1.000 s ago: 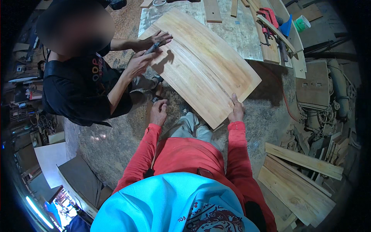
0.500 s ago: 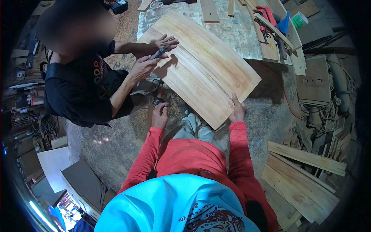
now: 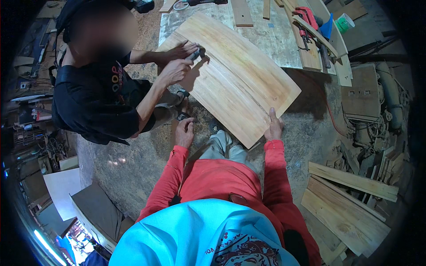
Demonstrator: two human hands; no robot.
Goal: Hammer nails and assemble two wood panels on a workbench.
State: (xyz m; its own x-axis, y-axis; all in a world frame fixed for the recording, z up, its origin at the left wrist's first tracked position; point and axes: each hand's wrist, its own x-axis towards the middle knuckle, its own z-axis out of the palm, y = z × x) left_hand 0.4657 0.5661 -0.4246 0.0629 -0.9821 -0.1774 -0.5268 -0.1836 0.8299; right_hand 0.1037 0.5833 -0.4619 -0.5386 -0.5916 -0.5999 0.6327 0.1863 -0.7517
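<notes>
A wide, pale wooden board (image 3: pixel 239 77) lies slanted, its far part over the worktable and its near corner pointing toward me. My right hand (image 3: pixel 275 126) grips the board's near right edge, thumb on top and fingers underneath, out of sight. Left of the board, apart from it, my left hand (image 3: pixel 184 132) hangs with fingers curled; whether anything is in them is hidden. A co-worker in a dark shirt (image 3: pixel 95 99) leans in from the left. Both the co-worker's hands (image 3: pixel 177 66) are at a greyish handheld tool (image 3: pixel 195 54) over the board's left part.
The worktable (image 3: pixel 270 44) behind carries wood strips, a red clamp (image 3: pixel 306 20) and a white-green cup (image 3: pixel 345 22). Loose planks (image 3: pixel 341 208) lie on the floor at my right. A panel machine with hoses (image 3: pixel 361 93) stands far right. Pale sheets (image 3: pixel 62 193) lean at the left.
The co-worker's hands have come together and moved the tool slightly up and right, its tip now turned over the board. My hands and the board have barely moved.
</notes>
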